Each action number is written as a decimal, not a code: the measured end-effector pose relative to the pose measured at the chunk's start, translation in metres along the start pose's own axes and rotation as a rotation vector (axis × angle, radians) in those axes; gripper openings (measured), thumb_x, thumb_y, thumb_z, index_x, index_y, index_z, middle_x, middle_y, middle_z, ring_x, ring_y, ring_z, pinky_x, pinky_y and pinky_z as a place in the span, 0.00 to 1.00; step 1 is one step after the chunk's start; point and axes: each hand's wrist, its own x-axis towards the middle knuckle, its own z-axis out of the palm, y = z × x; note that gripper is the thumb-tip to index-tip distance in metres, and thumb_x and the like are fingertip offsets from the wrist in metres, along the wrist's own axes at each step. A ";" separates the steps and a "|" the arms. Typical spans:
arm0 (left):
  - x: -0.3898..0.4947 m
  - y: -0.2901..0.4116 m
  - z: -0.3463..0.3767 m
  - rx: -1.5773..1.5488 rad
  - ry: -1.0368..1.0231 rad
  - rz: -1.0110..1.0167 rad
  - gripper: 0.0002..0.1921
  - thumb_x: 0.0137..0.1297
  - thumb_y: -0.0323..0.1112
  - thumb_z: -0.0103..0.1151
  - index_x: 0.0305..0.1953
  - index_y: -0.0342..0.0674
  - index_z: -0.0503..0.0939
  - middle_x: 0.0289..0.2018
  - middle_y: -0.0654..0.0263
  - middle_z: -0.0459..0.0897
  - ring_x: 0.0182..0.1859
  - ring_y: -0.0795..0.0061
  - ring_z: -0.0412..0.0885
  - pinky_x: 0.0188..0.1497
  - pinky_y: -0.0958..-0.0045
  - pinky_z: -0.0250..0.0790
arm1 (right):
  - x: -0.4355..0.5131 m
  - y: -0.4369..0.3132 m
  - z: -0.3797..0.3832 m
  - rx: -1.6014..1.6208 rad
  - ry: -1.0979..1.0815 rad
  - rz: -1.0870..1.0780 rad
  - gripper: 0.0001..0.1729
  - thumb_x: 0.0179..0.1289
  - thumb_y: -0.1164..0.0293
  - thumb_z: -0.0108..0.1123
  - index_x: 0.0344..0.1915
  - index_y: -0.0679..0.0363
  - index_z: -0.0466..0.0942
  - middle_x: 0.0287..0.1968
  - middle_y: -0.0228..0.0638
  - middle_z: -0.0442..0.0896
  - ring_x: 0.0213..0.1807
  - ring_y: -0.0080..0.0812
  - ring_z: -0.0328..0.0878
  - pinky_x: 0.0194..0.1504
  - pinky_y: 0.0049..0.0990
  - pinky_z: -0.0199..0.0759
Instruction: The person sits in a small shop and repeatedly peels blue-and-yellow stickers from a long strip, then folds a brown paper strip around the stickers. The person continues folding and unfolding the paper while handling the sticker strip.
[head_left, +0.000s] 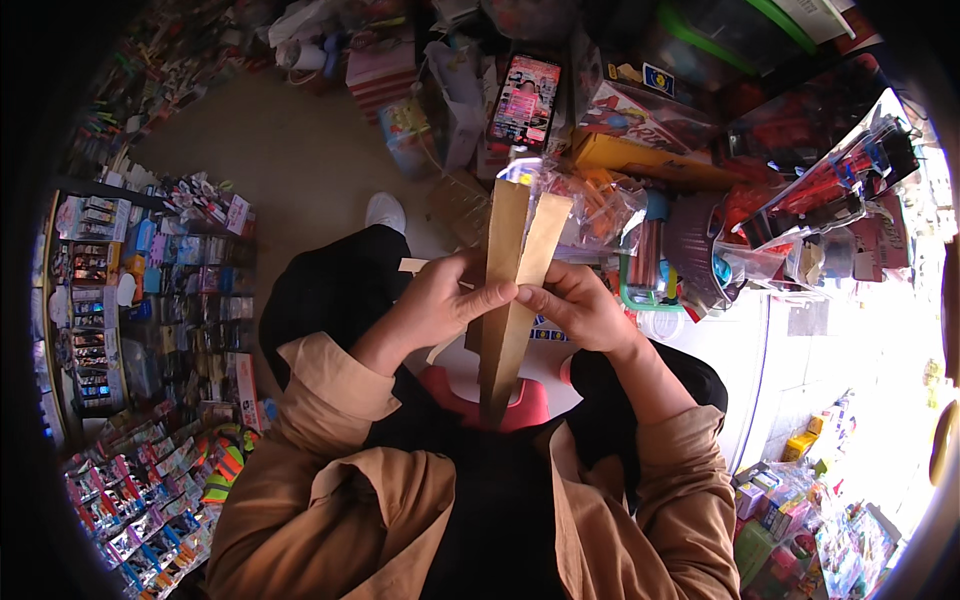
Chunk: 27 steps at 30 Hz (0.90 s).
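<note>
Between my two hands is a long folded strip of brown cardboard (501, 330), creased lengthwise and parted into two flaps at its far end. My left hand (454, 300) grips its left side, with the thumb pressed near the central crease. From the other side my right hand (581, 304) holds the right flap, thumb tip almost touching the left one. The fingers behind the cardboard are partly hidden. Below, the red plastic stool (525, 409) I sit on shows between my legs. A narrow pale strip (412, 265) sticks out behind my left hand.
A lit smartphone (525, 101) is propped ahead. To its right are a clear plastic bag with orange items (600, 202) and a purple plastic basket (694, 240). Packed goods racks (187, 285) line the left. Boxed goods (780, 502) lie at lower right. A white shoe (386, 211) rests on the floor.
</note>
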 end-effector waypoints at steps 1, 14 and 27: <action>-0.003 -0.004 0.005 0.012 0.006 0.010 0.24 0.73 0.48 0.60 0.52 0.28 0.78 0.41 0.65 0.84 0.44 0.83 0.79 0.45 0.75 0.74 | 0.002 0.000 0.003 0.003 0.000 0.002 0.16 0.75 0.65 0.59 0.52 0.67 0.80 0.42 0.28 0.85 0.43 0.14 0.76 0.46 0.21 0.73; 0.008 -0.008 0.017 0.459 0.676 0.439 0.14 0.77 0.36 0.52 0.33 0.32 0.73 0.23 0.50 0.78 0.25 0.54 0.79 0.26 0.61 0.66 | 0.041 -0.005 0.047 0.004 0.271 -0.218 0.12 0.75 0.66 0.59 0.48 0.65 0.77 0.36 0.26 0.82 0.37 0.13 0.72 0.38 0.20 0.71; 0.021 0.013 0.001 0.422 0.906 0.434 0.17 0.80 0.37 0.49 0.31 0.33 0.71 0.24 0.62 0.78 0.27 0.75 0.74 0.31 0.70 0.69 | 0.092 -0.010 0.091 -0.354 0.720 -0.602 0.13 0.72 0.72 0.59 0.30 0.63 0.68 0.22 0.44 0.72 0.21 0.34 0.65 0.25 0.32 0.65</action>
